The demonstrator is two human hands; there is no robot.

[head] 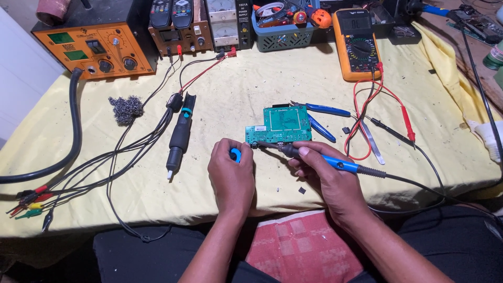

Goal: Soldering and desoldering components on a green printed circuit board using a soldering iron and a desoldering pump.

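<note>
At the centre of the frame a green circuit board (280,125) lies flat on the yellow cloth (236,89). The right hand (327,178) has its fingers clamped around a blue-handled soldering iron (314,157), held like a pen, its tip at the board's lower left edge. The left hand (230,173) sits just left of that spot, fingers curled together over a small blue thing (235,154); what it is cannot be told, as the hand hides most of it.

The main risk, as I judge it, is heat. The left fingertips lie near the hot tip, so a small slip of either hand could burn them. The tip resting too long on one point could lift a pad or scorch the board, and a sideways slide could bridge neighbouring joints.

The iron's cord (419,183) runs off to the right along the table edge, over the lap; a snag there could jerk the tip across the board or onto the cloth, which may singe. The board is not clamped, so pressure from the tip could push it up-frame toward the blue pliers (322,118) lying against its right side. The red and black probe leads (367,115) from the orange meter (359,47), right of centre, loop close by and could catch the wrist.
</note>
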